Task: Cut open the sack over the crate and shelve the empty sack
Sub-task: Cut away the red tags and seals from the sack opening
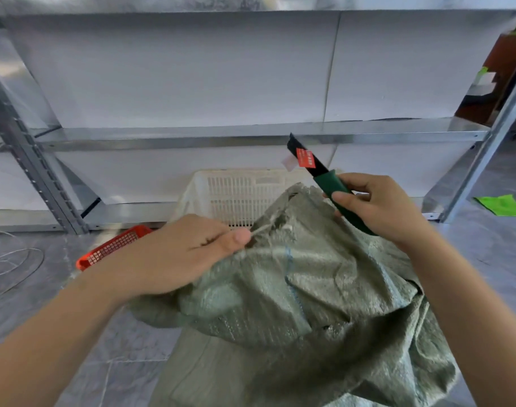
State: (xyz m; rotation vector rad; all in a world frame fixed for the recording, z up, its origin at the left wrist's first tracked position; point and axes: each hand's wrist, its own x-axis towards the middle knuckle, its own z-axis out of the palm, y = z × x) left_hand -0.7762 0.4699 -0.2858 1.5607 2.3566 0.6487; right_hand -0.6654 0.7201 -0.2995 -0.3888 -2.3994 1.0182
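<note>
Inspecting the head view: the grey-green woven plastic sack (295,289) sits bunched at near centre. Its tied mouth is raised toward the white slatted plastic crate (236,195) just beyond, apparently so the contents would fall there. The left hand (186,254) pinches the pale tie string (261,229) in a narrow grip, likely tensioning it for the cut. The right hand (380,207) grips the green-handled knife (324,177), its black blade angled up and away, clear of the sack. A galvanised metal shelf (250,133) stands behind, and a red mesh basket (112,248) lies to the left.
</note>
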